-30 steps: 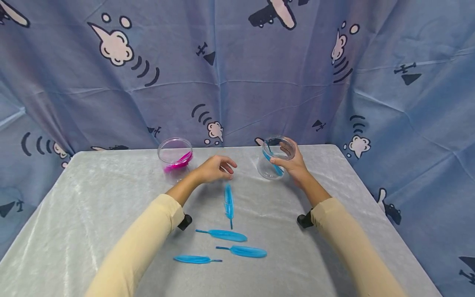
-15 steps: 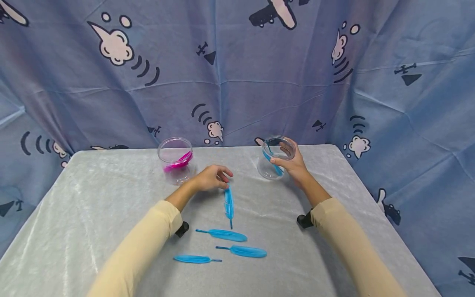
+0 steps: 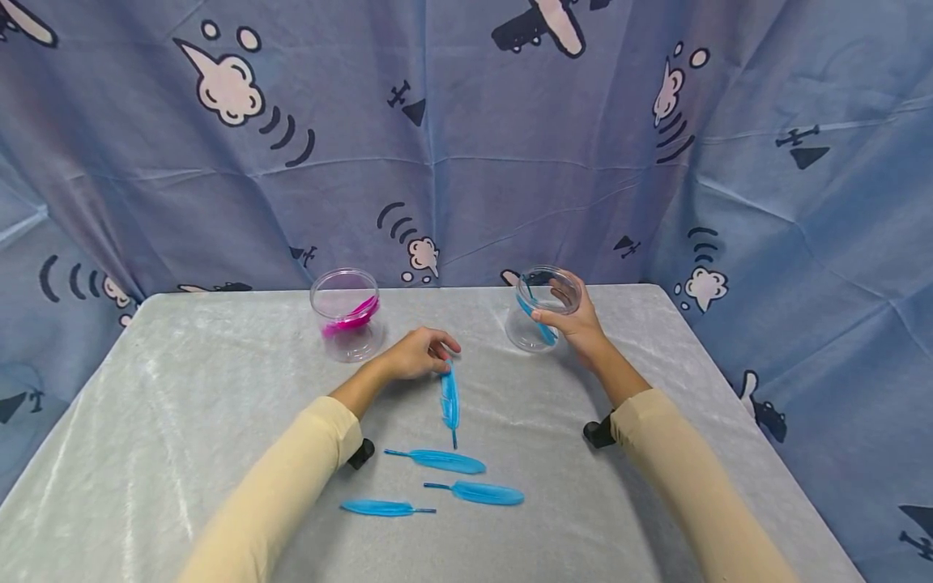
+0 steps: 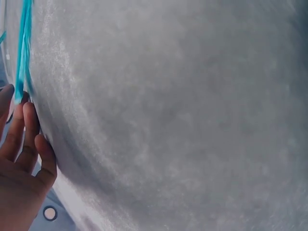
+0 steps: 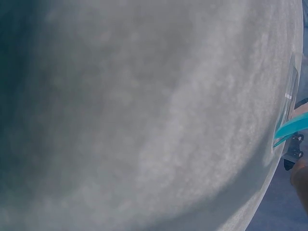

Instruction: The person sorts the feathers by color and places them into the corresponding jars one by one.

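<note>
My left hand (image 3: 417,354) pinches the far tip of a blue feather (image 3: 449,401) between thumb and forefinger. The left wrist view shows the same feather (image 4: 23,53) at the fingertips of that hand (image 4: 24,154). My right hand (image 3: 572,316) grips a clear plastic jar (image 3: 526,330) near its rim. Inside this jar leans blue feather material (image 3: 539,322). At the right edge of the right wrist view, a blue feather (image 5: 291,126) shows through the jar wall, and only a bit of the hand (image 5: 301,180) appears.
Nearer me lie three more blue feathers: one upper (image 3: 446,461), one to the right (image 3: 487,493) and one lower left (image 3: 379,508). A second clear jar (image 3: 350,348) with pink feather material (image 3: 351,320) stands left of my left hand. A patterned blue curtain (image 3: 466,146) hangs behind the table (image 3: 182,421).
My left hand has come down toward me from above the feather's far tip and now pinches it. The right hand and its jar have stayed still.
</note>
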A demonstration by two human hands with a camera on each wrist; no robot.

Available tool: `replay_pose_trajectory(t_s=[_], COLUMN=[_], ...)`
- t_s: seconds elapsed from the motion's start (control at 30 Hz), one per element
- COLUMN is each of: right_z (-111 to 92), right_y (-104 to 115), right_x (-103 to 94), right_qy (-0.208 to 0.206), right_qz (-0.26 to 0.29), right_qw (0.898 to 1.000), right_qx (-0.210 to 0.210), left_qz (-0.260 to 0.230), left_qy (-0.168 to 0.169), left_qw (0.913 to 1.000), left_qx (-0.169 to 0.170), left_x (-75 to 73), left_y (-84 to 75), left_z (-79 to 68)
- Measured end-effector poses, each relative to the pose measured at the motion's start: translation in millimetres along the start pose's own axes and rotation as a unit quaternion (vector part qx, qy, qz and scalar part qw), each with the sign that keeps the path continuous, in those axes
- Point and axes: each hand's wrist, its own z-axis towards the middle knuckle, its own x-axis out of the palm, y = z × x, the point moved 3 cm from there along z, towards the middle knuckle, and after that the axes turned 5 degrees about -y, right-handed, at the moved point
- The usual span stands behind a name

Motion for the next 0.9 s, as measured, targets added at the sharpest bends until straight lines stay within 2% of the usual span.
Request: replay_pose_trajectory(t_s=[0.5,0.7,0.9], right_z=[11.6,6.6,1.1], right_y=[-19.1,-9.0,-0.9], right_x=[-4.4,-2.5,-0.6], right_qy=[-0.004,0.004,0.005], right_qz=[0.007,0.019,0.012], right_qw=[1.0,1.0,1.0], right_qx=[-0.01,-0.005,-0.003], left_qz=[-0.008,-0.018,-0.022], left_qy=[0.001,-0.001,-0.027], left_qw=[1.0,0.9998,0.9994], left_qx=[0.0,-0.002,0.008], left_x=[-0.4,-4.3,-14.7], left_y=[-1.0,-5.2,-15.2], left_z=[-0.3,0.8,3.3])
